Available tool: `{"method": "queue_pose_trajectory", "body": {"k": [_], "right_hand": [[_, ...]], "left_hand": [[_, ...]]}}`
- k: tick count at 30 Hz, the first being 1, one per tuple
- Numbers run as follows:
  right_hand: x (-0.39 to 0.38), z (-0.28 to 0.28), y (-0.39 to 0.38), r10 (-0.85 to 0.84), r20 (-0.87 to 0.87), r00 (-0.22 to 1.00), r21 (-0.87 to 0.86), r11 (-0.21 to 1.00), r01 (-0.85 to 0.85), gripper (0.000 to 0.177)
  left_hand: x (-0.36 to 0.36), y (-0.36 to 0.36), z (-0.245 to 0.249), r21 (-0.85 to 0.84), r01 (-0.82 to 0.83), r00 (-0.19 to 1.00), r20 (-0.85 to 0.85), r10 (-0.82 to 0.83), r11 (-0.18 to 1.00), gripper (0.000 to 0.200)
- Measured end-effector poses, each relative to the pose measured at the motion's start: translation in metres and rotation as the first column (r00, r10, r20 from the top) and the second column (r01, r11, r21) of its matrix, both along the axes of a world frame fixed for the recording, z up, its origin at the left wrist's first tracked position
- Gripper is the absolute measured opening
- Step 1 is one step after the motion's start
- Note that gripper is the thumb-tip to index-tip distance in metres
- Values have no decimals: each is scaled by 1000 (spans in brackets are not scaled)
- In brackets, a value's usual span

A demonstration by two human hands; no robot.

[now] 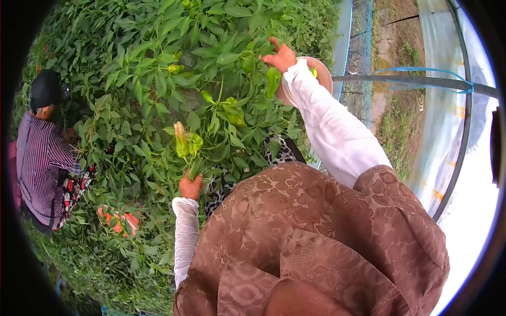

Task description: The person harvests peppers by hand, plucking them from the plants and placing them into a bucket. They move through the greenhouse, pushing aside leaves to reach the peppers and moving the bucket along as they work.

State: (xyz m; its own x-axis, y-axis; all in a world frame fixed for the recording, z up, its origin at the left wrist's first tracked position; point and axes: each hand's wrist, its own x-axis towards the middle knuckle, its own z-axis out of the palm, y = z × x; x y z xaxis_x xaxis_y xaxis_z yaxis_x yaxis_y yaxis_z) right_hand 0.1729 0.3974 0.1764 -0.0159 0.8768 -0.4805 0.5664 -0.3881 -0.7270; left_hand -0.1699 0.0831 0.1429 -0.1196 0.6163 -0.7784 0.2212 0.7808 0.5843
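Observation:
My left hand (190, 185) is closed at the near side of the pepper plants, with a long green piece of plant (196, 168) between thumb and fingers; whether it is leaf or fruit I cannot tell. Just above it hang a pale pepper (182, 145) with a browned top and a curled green pepper (194, 142). Over the foliage farther right, my right hand (282, 57) has its fingers apart. A light green pepper (273, 81) sits right under those fingers. Partly behind my right wrist is a pinkish bucket (324, 78), with a bit of green pepper (314, 72) showing inside.
More peppers (234, 111) hang among dense leaves between my hands. At the left, another person (47, 152) in a striped shirt and dark cap works in the plants. A red-and-white bag (118, 220) lies in the foliage. Rightward are blue netting (361, 47) and a metal pole (416, 80).

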Motion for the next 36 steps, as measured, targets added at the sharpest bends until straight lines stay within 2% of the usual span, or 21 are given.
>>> {"method": "queue_pose_trajectory", "body": {"k": [3, 4, 5, 6, 7, 9, 11, 13, 17, 18, 20, 21, 22, 23, 24, 25, 28, 30, 31, 34, 36], "right_hand": [[-44, -50, 8, 263, -24, 965, 134, 957, -257, 58], [-52, -82, 0, 223, -195, 955, 92, 974, -208, 53], [-77, -18, -9, 426, 148, 892, 115, 889, -444, 49], [-82, -38, -25, 460, 210, 863, 421, 754, -505, 47], [-92, -28, -30, 542, 189, 819, 98, 819, -565, 45], [-94, -24, -55, 546, 267, 794, 577, 569, -586, 44], [-103, -82, -71, 709, 191, 679, 277, 625, -730, 46], [-90, -40, -71, 813, 160, 560, 304, 499, -812, 43], [-62, -21, -62, 772, 43, 635, 128, 626, -769, 45], [-58, -28, -61, 774, 34, 632, 204, 614, -763, 45], [-51, -44, -56, 771, 18, 637, 274, 609, -745, 45], [-57, -53, -53, 745, -409, 528, 381, 665, -642, 43], [-63, -61, -50, 613, -741, 273, 429, 745, -510, 42], [-58, -44, -51, 613, -518, 597, 184, 761, -621, 36], [-54, -25, -52, 640, -220, 736, -123, 730, -672, 31], [-45, -35, -66, 713, -160, 683, 358, 686, -633, 24], [-47, -37, -71, 748, -161, 644, 71, 660, -748, 21], [-51, -24, -78, 916, 40, 400, 126, 393, -911, 24], [-52, -17, -83, 915, 41, 401, 127, 394, -910, 24], [-47, 18, -82, 897, 36, 441, 10, 441, -897, 33], [-26, 26, -92, 746, -48, 664, 292, 646, -705, 38]], "left_hand": [[14, 12, 23, -163, 61, 998, 10, -61, 985, 38], [23, 24, 34, 113, 101, 981, -179, -79, 988, 45], [35, 40, 46, 366, 190, 931, -360, -49, 911, 52], [48, 64, 65, 457, 139, 937, -347, 33, 879, 58], [63, 92, 80, 543, 89, 939, -326, 113, 835, 65], [84, 140, 81, 619, -20, 961, -206, 187, 785, 69], [102, 184, 76, 488, -181, 962, -94, 258, 854, 60], [101, 216, 31, 458, -249, 967, 79, 240, 853, 55], [117, 234, 25, 417, -243, 909, 413, 55, 876, 40], [114, 230, 23, 641, 120, 973, 78, -219, 758, 38], [125, 222, 34, 561, 161, 969, 66, -237, 812, 39], [131, 218, 38, 481, 191, 968, 54, -246, 856, 40], [137, 208, 19, 545, -134, 946, 320, -57, 828, 46], [142, 209, 25, 541, -132, 946, 318, -57, 831, 46], [150, 214, 38, 498, 17, 995, 77, -64, 867, 49], [158, 218, 49, 419, 152, 982, -166, -89, 895, 53], [173, 219, 61, 456, 240, 954, -273, -122, 857, 53], [174, 220, 61, 298, 512, 778, -557, -289, 806, 42], [171, 218, 57, 299, 513, 777, -559, -289, 805, 42], [153, 206, 25, 503, -46, 982, -134, 130, 863, 28], [137, 200, 37, 389, -99, 986, -88, 144, 916, 29]]}}
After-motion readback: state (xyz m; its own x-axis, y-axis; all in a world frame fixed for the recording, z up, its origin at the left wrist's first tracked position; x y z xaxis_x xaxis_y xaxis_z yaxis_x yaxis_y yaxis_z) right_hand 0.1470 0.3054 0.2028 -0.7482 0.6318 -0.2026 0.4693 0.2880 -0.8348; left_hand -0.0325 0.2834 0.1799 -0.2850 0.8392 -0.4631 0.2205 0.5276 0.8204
